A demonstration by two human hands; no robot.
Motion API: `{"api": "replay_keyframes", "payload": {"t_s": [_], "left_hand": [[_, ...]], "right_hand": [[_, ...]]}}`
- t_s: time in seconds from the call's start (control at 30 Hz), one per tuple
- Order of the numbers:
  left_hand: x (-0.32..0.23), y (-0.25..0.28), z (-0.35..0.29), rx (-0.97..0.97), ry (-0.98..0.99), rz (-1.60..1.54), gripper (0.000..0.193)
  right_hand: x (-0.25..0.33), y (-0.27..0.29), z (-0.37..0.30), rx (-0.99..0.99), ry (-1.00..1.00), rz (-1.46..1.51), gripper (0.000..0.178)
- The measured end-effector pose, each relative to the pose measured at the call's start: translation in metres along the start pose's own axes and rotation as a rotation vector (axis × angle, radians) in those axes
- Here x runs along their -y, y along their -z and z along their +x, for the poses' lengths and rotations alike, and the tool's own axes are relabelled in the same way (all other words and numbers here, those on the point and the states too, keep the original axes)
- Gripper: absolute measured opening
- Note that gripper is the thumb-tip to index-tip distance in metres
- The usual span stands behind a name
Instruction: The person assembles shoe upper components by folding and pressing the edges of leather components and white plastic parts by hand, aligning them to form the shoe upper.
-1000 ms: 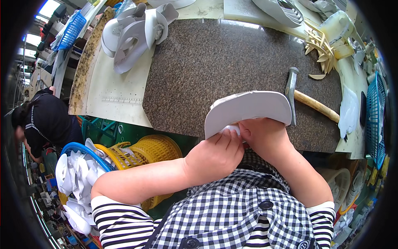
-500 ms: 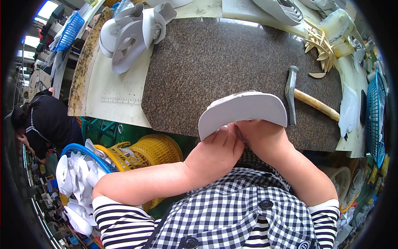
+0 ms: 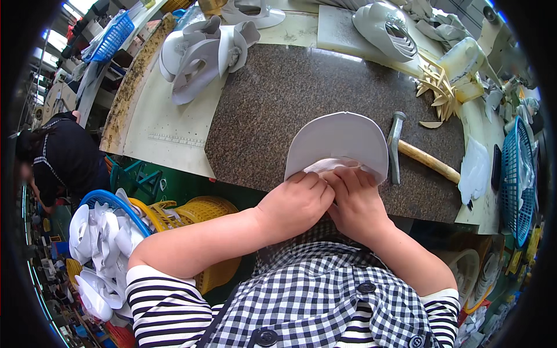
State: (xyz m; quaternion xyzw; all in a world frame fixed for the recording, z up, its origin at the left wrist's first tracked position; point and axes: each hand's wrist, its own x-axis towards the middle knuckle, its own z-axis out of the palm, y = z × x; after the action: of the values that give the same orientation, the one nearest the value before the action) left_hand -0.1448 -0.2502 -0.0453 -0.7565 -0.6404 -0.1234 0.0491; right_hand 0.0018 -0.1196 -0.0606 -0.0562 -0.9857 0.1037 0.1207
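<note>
Close in front of my body, both hands hold a white shoe upper by its near edge, above the front of a speckled stone slab. Its smooth, rounded face is tilted up and away, and a paler lining shows along the edge. My left hand is closed on the left part of that edge, fingers curled over it. Right beside it, my right hand pinches the edge, with the thumb side hidden below. A hammer with a wooden handle lies on the slab just right of the upper.
More white uppers lie at the back left, and a nested stack at the back right. Tan crescent pieces lie beside a glue-stained container. A blue basket stands right; filled baskets stand lower left. Another person works far left.
The upper has tipped so more of its rounded face shows, and its near edge has come into sight. My right-hand fingers have come over that edge. The whole view has shifted slightly.
</note>
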Motion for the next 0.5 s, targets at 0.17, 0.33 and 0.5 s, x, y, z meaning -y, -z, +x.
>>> {"api": "replay_keyframes", "payload": {"t_s": [0.17,0.33,0.5], "left_hand": [[0.014,0.054,0.01,-0.576,-0.054,-0.255,0.029],[0.031,0.051,0.033,-0.531,0.596,-1.051,0.041],[0.028,0.041,0.072,-0.277,0.464,-1.45,0.045]], "right_hand": [[-0.027,0.006,0.012,-0.092,-0.06,0.33,0.036],[-0.04,0.025,-0.01,-0.349,-0.318,1.492,0.04],[-0.024,0.038,-0.02,-0.369,-0.304,1.82,0.05]]}}
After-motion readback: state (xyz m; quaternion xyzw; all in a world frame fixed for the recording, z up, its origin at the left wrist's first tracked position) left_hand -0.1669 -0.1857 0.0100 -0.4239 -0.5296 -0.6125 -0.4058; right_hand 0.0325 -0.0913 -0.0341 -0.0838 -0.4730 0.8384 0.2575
